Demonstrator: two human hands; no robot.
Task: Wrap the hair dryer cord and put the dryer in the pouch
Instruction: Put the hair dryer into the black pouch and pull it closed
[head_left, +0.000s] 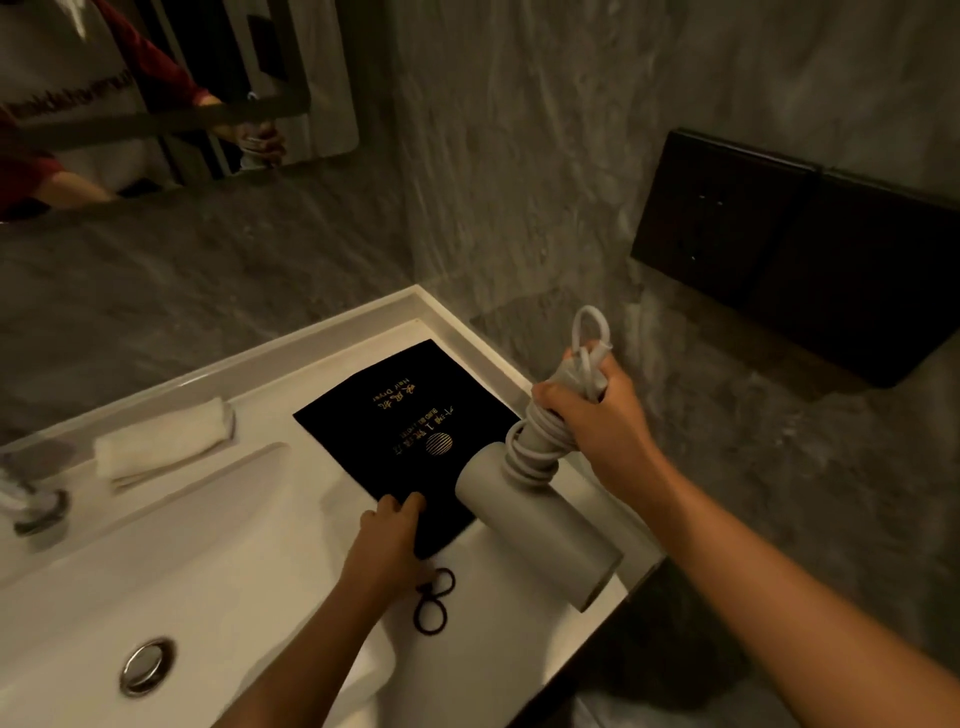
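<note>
A grey hair dryer hangs in the air over the right end of the white sink counter. My right hand grips its handle, and the pale cord is coiled around that handle, with a loop sticking up above my fist. A flat black pouch with gold lettering lies on the counter, partly under the dryer's barrel. My left hand rests on the pouch's near edge, fingers pressed on the fabric. The pouch's dark drawstring curls in loops on the counter just below that hand.
A rolled white towel lies at the back left of the counter. The tap stands at the far left and the basin drain is near the front. A black wall panel is on the right wall; a mirror hangs above.
</note>
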